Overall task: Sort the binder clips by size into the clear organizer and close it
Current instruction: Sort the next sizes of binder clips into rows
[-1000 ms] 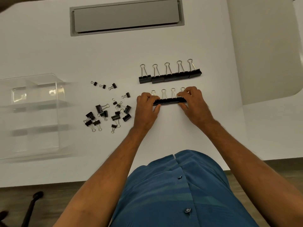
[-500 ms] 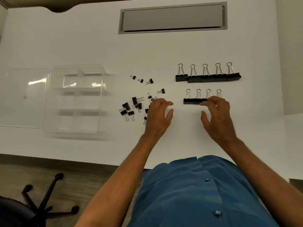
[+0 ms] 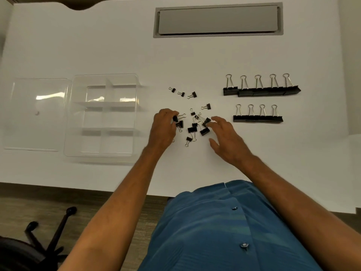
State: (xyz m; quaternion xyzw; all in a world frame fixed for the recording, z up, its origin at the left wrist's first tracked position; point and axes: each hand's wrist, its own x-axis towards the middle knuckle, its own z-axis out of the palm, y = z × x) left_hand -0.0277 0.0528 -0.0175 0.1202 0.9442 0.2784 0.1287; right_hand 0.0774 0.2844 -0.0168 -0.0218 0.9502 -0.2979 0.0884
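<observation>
**Hands leave the finished rows and move into the loose pile**

A second ago both hands were squaring up the four medium clips; now that row [image 3: 257, 118] lies alone at about 3 o'clock from the hands, with the row of five large clips [image 3: 261, 90] just beyond it. Both rows look straight and untouched. The hands have shifted left to the scatter of small clips [image 3: 195, 122] in the middle of the counter [image 3: 117, 45] — the last unsorted group.

The left hand [image 3: 163, 128] has its fingers curled in at the pile's 9 o'clock edge and appears to pinch a small black clip [image 3: 175, 119] between thumb and fingertips. The right hand [image 3: 224, 137] is spread, fingers relaxed and straight, its fingertips touching a clip [image 3: 207, 121] at the pile's 3 o'clock side; it holds nothing.

The clear organizer [image 3: 101, 114] stands open well to the left, at 9 o'clock from the pile, its six compartments showing no clips inside. Its lid [image 3: 37, 114] lies flat just beside it, further left. A grey recessed panel [image 3: 217, 19] sits at 12 o'clock on the counter.

In my judgement the pre-sorting of the two larger sizes is done, and the small ones — which look like more than one size — still need separating. Nothing has gone into the organizer yet, so filling and closing remain. These tiny clips are light and tangle by their wire handles, so lifting one may drag a neighbour.
</observation>
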